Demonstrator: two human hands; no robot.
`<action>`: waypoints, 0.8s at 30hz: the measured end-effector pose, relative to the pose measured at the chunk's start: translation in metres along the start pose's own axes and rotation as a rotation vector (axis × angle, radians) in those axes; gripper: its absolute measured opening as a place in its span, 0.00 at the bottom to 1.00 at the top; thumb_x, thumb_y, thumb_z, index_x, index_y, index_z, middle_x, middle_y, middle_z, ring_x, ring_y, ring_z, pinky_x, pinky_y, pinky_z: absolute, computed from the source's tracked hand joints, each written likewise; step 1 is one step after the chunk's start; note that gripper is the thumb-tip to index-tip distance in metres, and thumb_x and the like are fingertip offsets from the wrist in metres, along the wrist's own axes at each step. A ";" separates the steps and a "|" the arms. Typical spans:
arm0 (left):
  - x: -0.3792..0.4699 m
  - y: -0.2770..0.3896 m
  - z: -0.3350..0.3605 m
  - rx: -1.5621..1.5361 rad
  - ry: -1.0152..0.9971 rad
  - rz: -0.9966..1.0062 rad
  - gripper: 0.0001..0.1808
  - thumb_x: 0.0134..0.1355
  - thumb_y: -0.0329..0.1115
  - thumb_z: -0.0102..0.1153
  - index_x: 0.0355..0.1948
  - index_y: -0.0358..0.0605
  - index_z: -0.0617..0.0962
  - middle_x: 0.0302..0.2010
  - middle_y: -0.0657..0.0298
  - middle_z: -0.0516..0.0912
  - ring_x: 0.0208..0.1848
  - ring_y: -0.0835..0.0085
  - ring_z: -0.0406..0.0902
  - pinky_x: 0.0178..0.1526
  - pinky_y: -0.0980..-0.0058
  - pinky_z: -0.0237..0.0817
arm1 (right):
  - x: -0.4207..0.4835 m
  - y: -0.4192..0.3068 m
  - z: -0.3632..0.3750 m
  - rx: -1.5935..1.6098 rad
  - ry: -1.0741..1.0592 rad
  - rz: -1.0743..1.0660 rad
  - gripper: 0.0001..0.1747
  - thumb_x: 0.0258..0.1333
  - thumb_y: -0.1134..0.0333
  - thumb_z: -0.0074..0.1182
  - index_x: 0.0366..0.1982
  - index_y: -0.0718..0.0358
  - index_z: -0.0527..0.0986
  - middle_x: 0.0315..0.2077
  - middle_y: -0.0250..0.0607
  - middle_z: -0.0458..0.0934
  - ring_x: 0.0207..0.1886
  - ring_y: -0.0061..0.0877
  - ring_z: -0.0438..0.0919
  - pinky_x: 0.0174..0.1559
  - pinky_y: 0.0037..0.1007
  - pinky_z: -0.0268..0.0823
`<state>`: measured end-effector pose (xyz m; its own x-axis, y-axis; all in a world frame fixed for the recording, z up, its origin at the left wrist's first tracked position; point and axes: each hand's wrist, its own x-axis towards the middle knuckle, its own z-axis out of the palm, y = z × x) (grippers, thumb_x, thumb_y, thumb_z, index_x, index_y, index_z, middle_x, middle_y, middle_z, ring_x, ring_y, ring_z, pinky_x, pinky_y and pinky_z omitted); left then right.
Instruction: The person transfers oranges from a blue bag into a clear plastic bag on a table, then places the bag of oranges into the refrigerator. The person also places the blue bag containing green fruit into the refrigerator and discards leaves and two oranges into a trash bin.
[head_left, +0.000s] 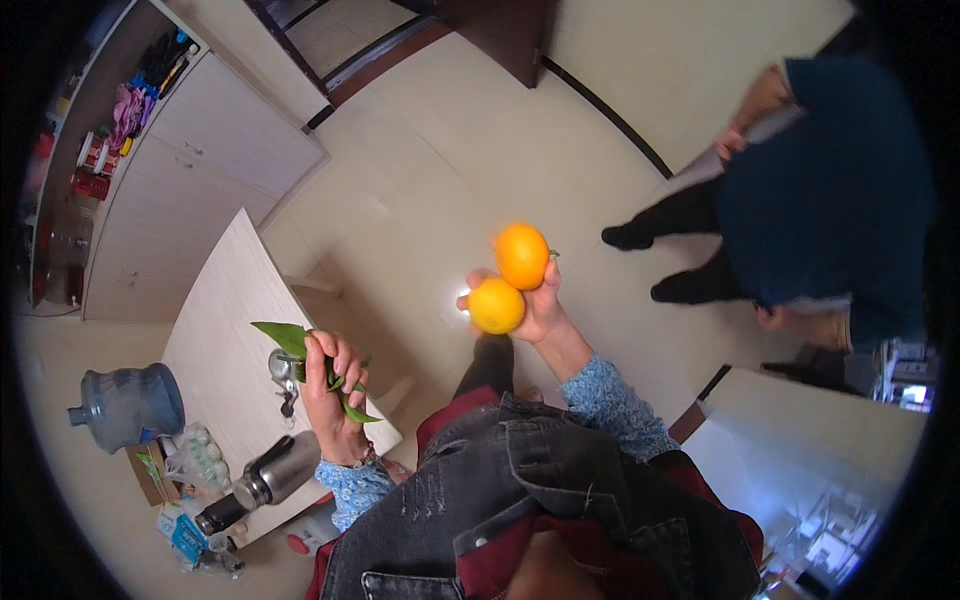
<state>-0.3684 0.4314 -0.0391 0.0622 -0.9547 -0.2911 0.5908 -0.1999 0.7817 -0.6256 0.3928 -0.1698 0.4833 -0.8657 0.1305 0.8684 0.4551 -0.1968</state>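
Two orange citrus fruits rest in my right hand (536, 311), held over the floor. The upper fruit (523, 256) is deeper orange and has a small green stem piece at its side; the lower fruit (496, 306) is yellower and touches it. My left hand (334, 382) is closed around a bunch of green leaves (283, 337), which stick out on both sides of the fingers above the table's edge. Behind that hand, on the table, lie a round metal object (282, 365) and keys (288, 405).
A pale wooden table (225, 300) stands at left with a steel thermos (281, 469). Past it are a blue water jug (135, 405) and plastic bags (199, 457). A person (825, 195) in dark clothes stands at right. A cabinet (187, 180) lines the upper left.
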 end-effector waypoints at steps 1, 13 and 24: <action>0.018 -0.003 0.000 -0.017 0.009 -0.004 0.16 0.75 0.45 0.42 0.30 0.49 0.65 0.21 0.71 0.61 0.16 0.86 0.54 0.14 0.87 0.47 | 0.014 -0.010 -0.014 -0.055 -0.048 0.027 0.44 0.45 0.28 0.57 0.57 0.46 0.66 0.49 0.44 0.74 0.53 0.48 0.74 0.44 0.55 0.73; 0.333 0.043 0.120 0.151 -0.037 0.033 0.18 0.74 0.46 0.44 0.30 0.46 0.69 0.18 0.74 0.60 0.16 0.85 0.53 0.15 0.84 0.47 | 0.195 -0.204 -0.066 -0.518 0.230 0.032 0.34 0.66 0.41 0.40 0.60 0.60 0.61 0.52 0.56 0.73 0.33 0.39 0.79 0.34 0.39 0.73; 0.676 0.120 0.190 0.504 0.222 0.356 0.16 0.74 0.46 0.43 0.43 0.45 0.76 0.18 0.76 0.60 0.15 0.87 0.53 0.17 0.82 0.44 | 0.399 -0.434 -0.103 -0.619 0.381 0.058 0.33 0.66 0.44 0.42 0.60 0.62 0.60 0.57 0.55 0.72 0.34 0.33 0.81 0.36 0.32 0.76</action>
<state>-0.4082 -0.2794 -0.0376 0.3803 -0.9243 -0.0316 0.0575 -0.0105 0.9983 -0.8211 -0.1719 -0.1321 0.3567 -0.9073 -0.2225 0.5661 0.3994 -0.7212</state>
